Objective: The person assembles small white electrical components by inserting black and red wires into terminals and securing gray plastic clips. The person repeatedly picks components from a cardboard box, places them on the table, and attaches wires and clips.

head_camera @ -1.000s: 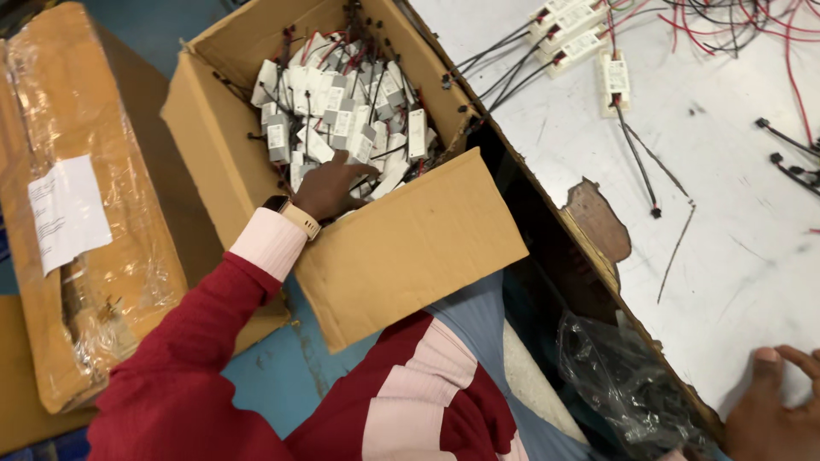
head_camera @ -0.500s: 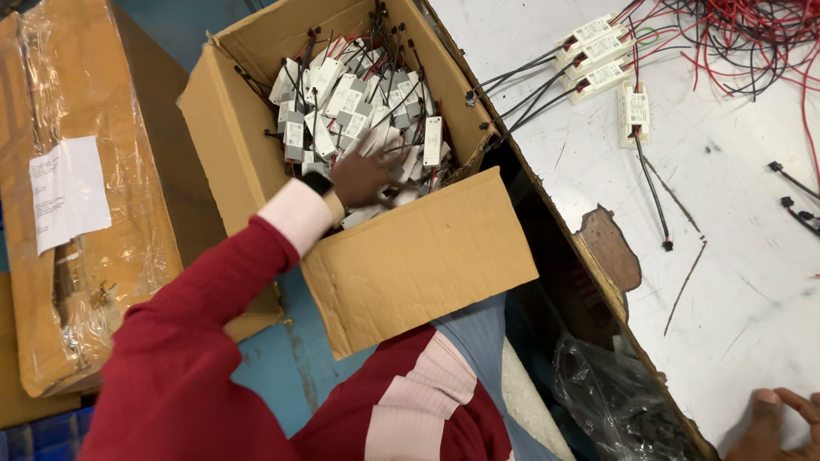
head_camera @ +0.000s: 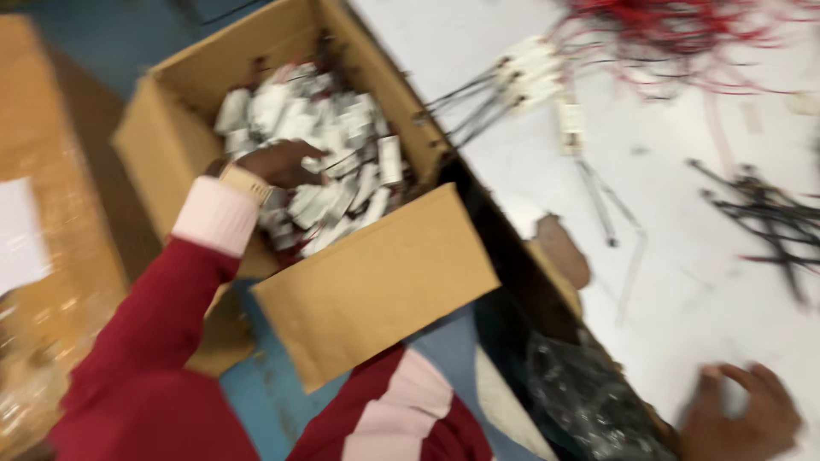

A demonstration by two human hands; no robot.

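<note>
Picking stage: left hand [head_camera: 286, 162] deep in box [head_camera: 376, 290] among white modules [head_camera: 342, 201], fingers curled, grip perhaps closed, blurred; right hand [head_camera: 743, 418] flat on table [head_camera: 683, 282]. Next: lifting clear.

The left arm, in a red sleeve with a pale cuff, reaches forward, left hand [head_camera: 286, 162] palm down, fingers curled. The right hand [head_camera: 739, 414] lies low, fingers spread, blurred.

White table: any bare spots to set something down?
Bare patch on the white table between the black wires, the right hand and the chipped edge. Crowded: red wires up top; open box, where the left hand digs among white parts.
</note>
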